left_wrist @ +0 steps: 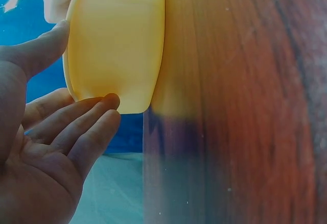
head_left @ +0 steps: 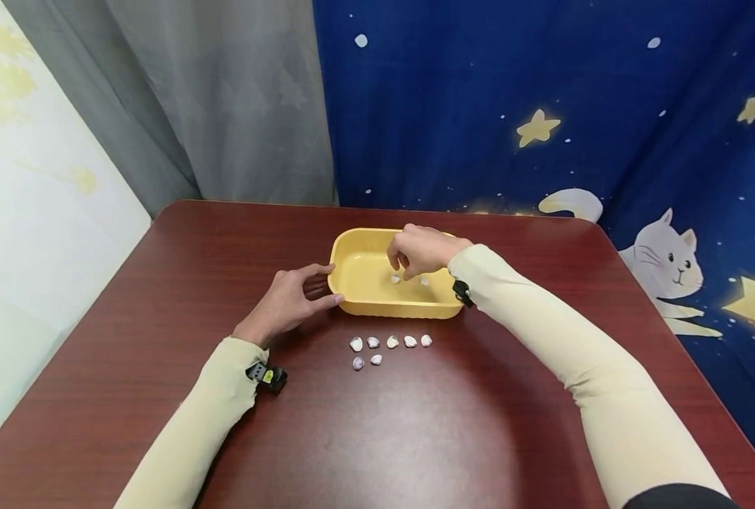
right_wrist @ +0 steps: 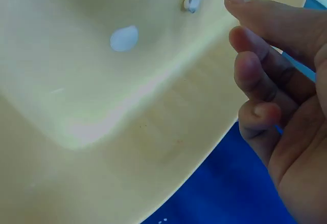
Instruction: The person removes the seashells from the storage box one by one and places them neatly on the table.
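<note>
A yellow plastic basin (head_left: 398,309) stands on the table, with two small pale seashells inside, one shell (head_left: 424,281) on the right and another shell (head_left: 395,279) near the right fingertips. My left hand (head_left: 291,300) holds the basin's left end, thumb and fingers against its rim and outer wall, as the left wrist view shows too. Inside the basin's outline, my right hand (head_left: 425,249) hangs above the shells with loosely bent fingers. In the right wrist view its thumb and fingertips are apart with nothing between them, near a white shell (right_wrist: 192,0); a second shell (right_wrist: 124,38) lies farther off.
In front of the basin, several seashells (head_left: 392,342) lie in two rows on the dark red wooden table (head_left: 377,431). Behind the table hang a grey curtain (head_left: 237,106) and a blue curtain (head_left: 441,106) with stars and a cat.
</note>
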`<state>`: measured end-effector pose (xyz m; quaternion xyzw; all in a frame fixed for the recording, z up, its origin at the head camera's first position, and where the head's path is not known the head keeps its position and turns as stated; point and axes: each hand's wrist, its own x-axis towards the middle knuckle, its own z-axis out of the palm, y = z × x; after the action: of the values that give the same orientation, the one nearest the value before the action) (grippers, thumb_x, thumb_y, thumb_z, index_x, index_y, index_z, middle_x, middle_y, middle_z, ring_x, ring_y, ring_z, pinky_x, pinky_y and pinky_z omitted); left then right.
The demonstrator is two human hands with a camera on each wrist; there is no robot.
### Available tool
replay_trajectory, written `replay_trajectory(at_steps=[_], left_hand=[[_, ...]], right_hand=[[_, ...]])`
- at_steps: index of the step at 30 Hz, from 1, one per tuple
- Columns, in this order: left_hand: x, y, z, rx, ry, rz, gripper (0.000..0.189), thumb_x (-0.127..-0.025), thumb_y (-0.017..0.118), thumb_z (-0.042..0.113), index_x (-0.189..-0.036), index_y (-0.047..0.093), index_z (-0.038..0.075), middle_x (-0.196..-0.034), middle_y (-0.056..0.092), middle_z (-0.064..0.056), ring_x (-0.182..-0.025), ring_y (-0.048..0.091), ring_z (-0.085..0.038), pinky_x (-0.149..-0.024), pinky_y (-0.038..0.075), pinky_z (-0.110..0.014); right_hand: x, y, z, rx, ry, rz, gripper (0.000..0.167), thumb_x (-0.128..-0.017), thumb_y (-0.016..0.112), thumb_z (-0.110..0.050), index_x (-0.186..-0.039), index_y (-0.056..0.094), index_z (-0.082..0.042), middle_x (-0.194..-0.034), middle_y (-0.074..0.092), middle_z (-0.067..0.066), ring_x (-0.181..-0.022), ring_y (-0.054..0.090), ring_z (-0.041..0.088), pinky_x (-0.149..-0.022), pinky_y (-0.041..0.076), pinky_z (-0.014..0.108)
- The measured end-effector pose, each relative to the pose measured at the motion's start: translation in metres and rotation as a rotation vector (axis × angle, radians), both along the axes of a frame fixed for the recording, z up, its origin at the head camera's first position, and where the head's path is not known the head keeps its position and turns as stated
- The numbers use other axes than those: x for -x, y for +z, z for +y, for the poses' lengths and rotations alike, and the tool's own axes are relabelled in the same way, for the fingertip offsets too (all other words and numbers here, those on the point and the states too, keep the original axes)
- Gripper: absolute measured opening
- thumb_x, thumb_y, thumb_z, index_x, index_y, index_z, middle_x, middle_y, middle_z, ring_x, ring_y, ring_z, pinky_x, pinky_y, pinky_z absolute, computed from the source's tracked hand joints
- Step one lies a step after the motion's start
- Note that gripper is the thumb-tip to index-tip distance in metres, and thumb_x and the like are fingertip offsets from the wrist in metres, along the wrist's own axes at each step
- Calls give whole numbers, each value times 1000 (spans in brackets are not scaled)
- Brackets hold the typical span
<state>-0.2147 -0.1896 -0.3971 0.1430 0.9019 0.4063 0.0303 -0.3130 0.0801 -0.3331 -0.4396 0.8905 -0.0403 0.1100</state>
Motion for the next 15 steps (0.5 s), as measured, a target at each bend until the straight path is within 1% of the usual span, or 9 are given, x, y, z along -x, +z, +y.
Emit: replay_trajectory(at_steps=[4,8,12,15], left_hand=[[-1,-1,0,-5,0,5,70,-85,79,43,-142,56,8,-142,61,-12,-125,65,-22,-101,55,-40],[-1,-2,1,-7,5,10,70,-85,79,43,-141,57,9,-141,62,-11,-125,65,-22,-101,55,-40],[-2,-1,0,-4,5,8,69,-85,79,43,-141,57,9,-141,62,-11,-125,65,-22,-101,55,-40],[-3,0,0,0,2,10,70,-85,79,43,-142,57,8,-141,62,-12,-126,65,-22,-101,55,-40]], right_hand=[[7,-6,-5,-42,-1,6,12,-79,85,-17,-84,76,-15,-76,70,-3,-71,63,13,-66,53,28],[11,-7,-10,-84,-23,-13,14,-79,86,-23,-86,76,-16,-79,71,-2,-75,63,15,-67,53,30],[16,-9,-14,-123,-41,-37,12,-78,86,-20,-86,77,-19,-81,71,-3,-77,63,15,-68,54,30],[19,-13,-16,-133,-39,-53,12,-77,86,-17,-84,78,-19,-81,72,-4,-77,64,14,-69,54,29]])
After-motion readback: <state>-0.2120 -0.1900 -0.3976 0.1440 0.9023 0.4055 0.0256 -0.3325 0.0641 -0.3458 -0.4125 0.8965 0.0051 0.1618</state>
